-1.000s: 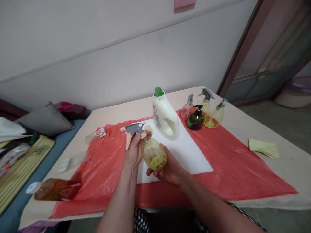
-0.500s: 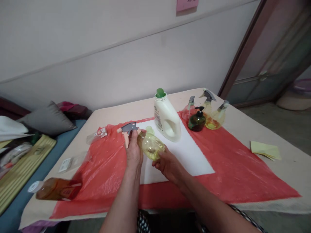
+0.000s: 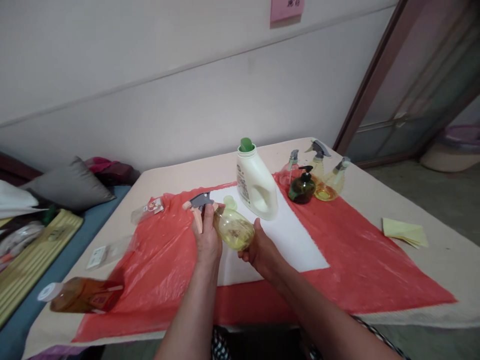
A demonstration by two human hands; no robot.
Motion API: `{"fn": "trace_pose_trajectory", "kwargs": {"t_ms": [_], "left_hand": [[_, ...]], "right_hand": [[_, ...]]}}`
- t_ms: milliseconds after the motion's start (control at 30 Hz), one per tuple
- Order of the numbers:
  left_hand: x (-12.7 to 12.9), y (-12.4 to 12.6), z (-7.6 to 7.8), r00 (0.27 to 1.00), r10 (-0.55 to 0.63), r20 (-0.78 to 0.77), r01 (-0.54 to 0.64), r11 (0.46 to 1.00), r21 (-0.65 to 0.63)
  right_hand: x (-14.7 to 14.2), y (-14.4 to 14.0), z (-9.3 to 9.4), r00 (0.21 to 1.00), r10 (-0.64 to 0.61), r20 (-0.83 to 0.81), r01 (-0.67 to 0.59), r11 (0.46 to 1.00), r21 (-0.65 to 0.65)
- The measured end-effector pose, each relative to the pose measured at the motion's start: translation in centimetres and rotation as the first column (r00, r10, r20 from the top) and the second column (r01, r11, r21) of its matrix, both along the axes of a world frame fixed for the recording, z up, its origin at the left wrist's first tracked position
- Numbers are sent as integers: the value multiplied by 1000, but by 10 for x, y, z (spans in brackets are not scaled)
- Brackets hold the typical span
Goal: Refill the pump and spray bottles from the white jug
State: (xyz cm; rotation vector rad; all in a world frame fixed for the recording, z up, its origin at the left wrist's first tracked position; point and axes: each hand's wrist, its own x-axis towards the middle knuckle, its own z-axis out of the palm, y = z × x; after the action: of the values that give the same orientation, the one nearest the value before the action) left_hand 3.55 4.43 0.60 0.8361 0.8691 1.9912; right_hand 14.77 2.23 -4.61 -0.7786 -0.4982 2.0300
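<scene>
A clear yellowish spray bottle (image 3: pixel 235 229) with a grey and pink trigger head is held tilted over the white sheet (image 3: pixel 300 250), its nozzle toward the left. My left hand (image 3: pixel 208 235) wraps around its neck just below the trigger. Around the rounded base, my right hand (image 3: pixel 260 250) closes with the thumb up along the side. Some pale yellow liquid shows inside the bottle. Behind it stands a large white jug (image 3: pixel 257 185) with a green spout and no cap on. A pale green cap (image 3: pixel 230 202) lies on the sheet beside the jug.
Several bottles stand at the back right, among them a dark green pump bottle (image 3: pixel 302 187). A bottle of amber liquid (image 3: pixel 80 295) lies at the front left. Clear plastic packets (image 3: pixel 112 252) rest on the left, yellow paper (image 3: pixel 405 231) on the right. Red plastic sheeting (image 3: pixel 161 270) covers the table's middle.
The spray bottle has turned slightly in my hands, and its base sits a little lower. My right thumb has lifted along its side. The view has shifted slightly.
</scene>
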Motion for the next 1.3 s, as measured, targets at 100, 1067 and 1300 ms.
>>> {"fn": "trace_pose_trajectory", "kwargs": {"t_ms": [100,1067,1300], "left_hand": [[-5,4,-4,998,53,27,-53,998,-16],[-11,4,-8,987,-156,33,159,983,-92],[-15,5,-3,930,-359,77,364,929,-65]], "right_hand": [[1,-3,1,995,-97,22,94,988,126],[4,-6,-1,998,52,-44,-50,998,46],[6,-6,-2,955,253,-156,-270,958,-100]]}}
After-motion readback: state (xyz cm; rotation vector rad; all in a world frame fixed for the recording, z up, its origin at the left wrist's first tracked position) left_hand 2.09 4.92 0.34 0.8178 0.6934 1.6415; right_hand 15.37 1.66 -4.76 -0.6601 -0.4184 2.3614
